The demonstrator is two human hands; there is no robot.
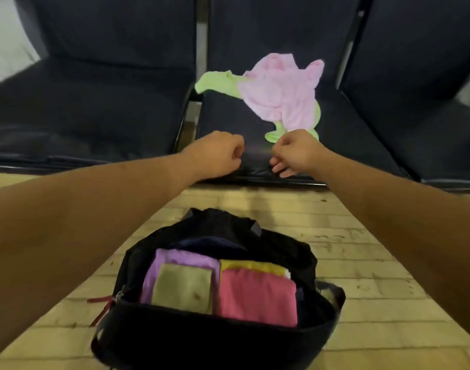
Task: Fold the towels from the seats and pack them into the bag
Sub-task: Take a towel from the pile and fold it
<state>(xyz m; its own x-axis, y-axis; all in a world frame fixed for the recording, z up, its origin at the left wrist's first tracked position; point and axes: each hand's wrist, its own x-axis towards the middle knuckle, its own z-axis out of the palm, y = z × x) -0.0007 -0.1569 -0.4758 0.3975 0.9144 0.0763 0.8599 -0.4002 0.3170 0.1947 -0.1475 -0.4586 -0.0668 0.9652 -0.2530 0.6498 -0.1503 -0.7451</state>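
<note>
Nearest of all, a black bag [215, 340] is seen standing open on the pale brick floor [348, 249], and four folded towels are packed in it side by side: a purple towel [175, 256] with an olive towel [182, 287] laid on it, a yellow towel [252, 265] with a deep pink towel [258, 295] laid on it. A red zip pull [103, 303] is hung off the bag's left side. Both arms are stretched out over the bag to the middle seat [228, 116]. The left hand [218, 153] is curled into a fist, and nothing is seen in it. The right hand [295, 152] is half curled at the near corner of a light green towel [218, 82]; whether that corner is pinched cannot be told. A pale pink towel [282, 92] is heaped, unfolded, on top of the green one.
</note>
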